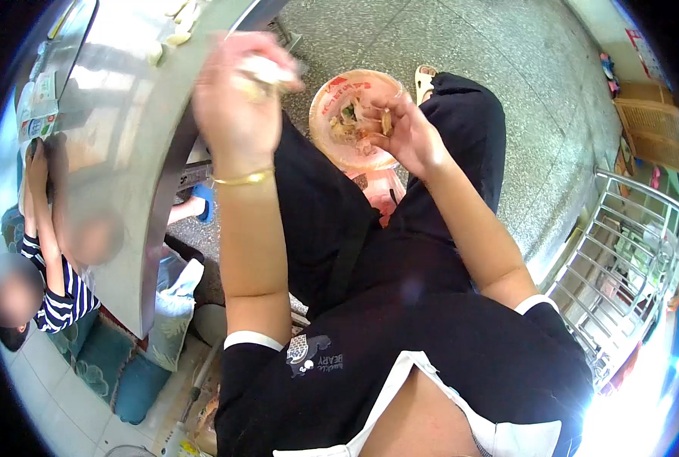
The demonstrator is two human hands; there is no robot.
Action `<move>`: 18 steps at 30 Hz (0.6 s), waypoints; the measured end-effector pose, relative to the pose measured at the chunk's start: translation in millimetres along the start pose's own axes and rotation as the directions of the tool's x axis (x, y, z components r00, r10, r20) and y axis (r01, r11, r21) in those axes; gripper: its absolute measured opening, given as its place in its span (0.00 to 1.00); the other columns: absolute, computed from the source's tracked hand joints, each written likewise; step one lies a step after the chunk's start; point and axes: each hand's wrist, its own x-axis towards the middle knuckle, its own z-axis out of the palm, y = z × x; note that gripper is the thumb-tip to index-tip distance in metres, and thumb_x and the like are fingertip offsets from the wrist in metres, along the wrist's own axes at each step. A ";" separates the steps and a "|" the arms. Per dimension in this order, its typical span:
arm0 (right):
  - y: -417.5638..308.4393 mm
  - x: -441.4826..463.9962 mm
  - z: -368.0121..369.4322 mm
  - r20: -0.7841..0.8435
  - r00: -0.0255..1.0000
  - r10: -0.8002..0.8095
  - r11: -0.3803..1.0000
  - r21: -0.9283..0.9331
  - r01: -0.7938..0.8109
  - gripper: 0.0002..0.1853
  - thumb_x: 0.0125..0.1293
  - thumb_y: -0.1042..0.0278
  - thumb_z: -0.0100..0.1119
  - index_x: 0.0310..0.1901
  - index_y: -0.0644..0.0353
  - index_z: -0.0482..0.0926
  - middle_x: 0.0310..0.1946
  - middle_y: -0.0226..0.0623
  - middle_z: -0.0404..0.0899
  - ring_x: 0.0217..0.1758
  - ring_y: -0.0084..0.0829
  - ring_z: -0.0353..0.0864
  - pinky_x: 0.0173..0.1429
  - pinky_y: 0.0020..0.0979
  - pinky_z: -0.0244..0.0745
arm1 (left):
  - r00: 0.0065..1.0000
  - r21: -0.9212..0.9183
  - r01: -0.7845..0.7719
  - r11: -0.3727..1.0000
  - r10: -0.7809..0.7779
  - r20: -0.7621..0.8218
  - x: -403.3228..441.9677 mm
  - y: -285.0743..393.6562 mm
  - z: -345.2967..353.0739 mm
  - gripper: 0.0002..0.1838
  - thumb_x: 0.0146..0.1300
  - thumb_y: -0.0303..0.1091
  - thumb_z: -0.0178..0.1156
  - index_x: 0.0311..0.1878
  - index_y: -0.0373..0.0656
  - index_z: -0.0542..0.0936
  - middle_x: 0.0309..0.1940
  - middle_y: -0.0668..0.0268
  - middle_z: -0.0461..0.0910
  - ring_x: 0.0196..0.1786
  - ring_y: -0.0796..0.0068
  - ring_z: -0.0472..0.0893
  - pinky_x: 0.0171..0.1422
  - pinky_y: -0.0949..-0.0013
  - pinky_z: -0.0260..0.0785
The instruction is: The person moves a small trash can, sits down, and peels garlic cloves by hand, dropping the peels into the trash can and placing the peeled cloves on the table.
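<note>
My left hand (237, 107) is raised beside the grey table's edge, blurred by motion. Its fingers are closed around a whitish piece (267, 70) too smeared to identify. Over the right part of a pink-rimmed basin (326, 99), my right hand (408, 137) has bent fingers, with a small tan piece (387, 122) held between them. Scraps (345, 126) lie inside the basin, which stands between my knees. Several pale pieces (178, 36) rest on the grey table (126, 99) at the upper left.
Another person in a striped top (69, 293) is at the table's far left, with forearms on it near a packet (41, 107). A blue slipper (205, 204) shows below the table. At right stand a metal rack (610, 259) and a woven wooden piece (655, 126).
</note>
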 end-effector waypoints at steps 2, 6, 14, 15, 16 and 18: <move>-6.9 -3.4 7.8 0.057 0.998 -0.007 0.991 0.131 0.000 0.25 0.70 0.47 0.31 0.49 0.60 0.69 0.46 0.37 0.72 0.48 0.32 0.72 0.53 0.35 0.69 | 0.982 0.545 0.189 0.817 -0.158 -0.104 -19.1 -32.5 13.2 0.10 0.60 0.31 0.55 0.41 0.36 0.79 0.26 0.62 0.78 0.27 0.77 0.77 0.27 0.76 0.69; -5.9 -2.2 7.7 0.134 0.990 -0.043 0.978 0.208 0.015 0.27 0.70 0.46 0.29 0.56 0.60 0.65 0.53 0.39 0.69 0.54 0.35 0.69 0.60 0.36 0.64 | 0.972 0.954 -0.134 0.268 -0.151 0.179 -41.2 -83.6 3.3 0.13 0.53 0.35 0.61 0.40 0.38 0.80 0.34 0.55 0.79 0.35 0.61 0.80 0.39 0.68 0.71; -0.4 -13.1 20.0 0.195 0.977 -0.085 0.986 0.156 0.055 0.27 0.69 0.48 0.33 0.62 0.59 0.58 0.59 0.39 0.62 0.61 0.31 0.62 0.66 0.33 0.54 | 0.966 0.873 -0.076 0.481 -0.181 0.183 -58.1 -101.3 5.6 0.10 0.50 0.31 0.63 0.35 0.39 0.77 0.30 0.60 0.79 0.32 0.62 0.79 0.37 0.65 0.71; 1.1 -12.3 20.0 0.194 0.978 -0.083 0.986 0.156 0.053 0.27 0.69 0.48 0.33 0.62 0.59 0.58 0.59 0.39 0.62 0.61 0.31 0.62 0.66 0.33 0.54 | 0.967 0.873 -0.074 0.482 -0.181 0.181 -60.6 -101.5 6.9 0.10 0.50 0.31 0.63 0.35 0.39 0.77 0.30 0.60 0.79 0.32 0.62 0.79 0.37 0.65 0.71; 3.4 -10.8 20.3 0.119 0.982 -0.145 0.989 0.039 0.142 0.27 0.69 0.50 0.35 0.61 0.61 0.60 0.56 0.39 0.65 0.59 0.30 0.64 0.64 0.33 0.56 | 0.983 0.840 -0.011 0.543 -0.149 0.109 -63.5 -101.3 8.6 0.09 0.50 0.29 0.63 0.35 0.39 0.76 0.30 0.60 0.79 0.31 0.62 0.79 0.36 0.66 0.70; 4.1 -8.8 17.4 0.052 0.975 -0.215 0.972 -0.085 0.219 0.26 0.69 0.51 0.38 0.60 0.63 0.61 0.54 0.38 0.68 0.57 0.30 0.66 0.63 0.33 0.58 | 0.992 0.797 0.046 0.602 -0.122 0.035 -66.4 -103.0 7.2 0.09 0.50 0.28 0.63 0.35 0.39 0.75 0.30 0.61 0.79 0.31 0.63 0.79 0.36 0.67 0.70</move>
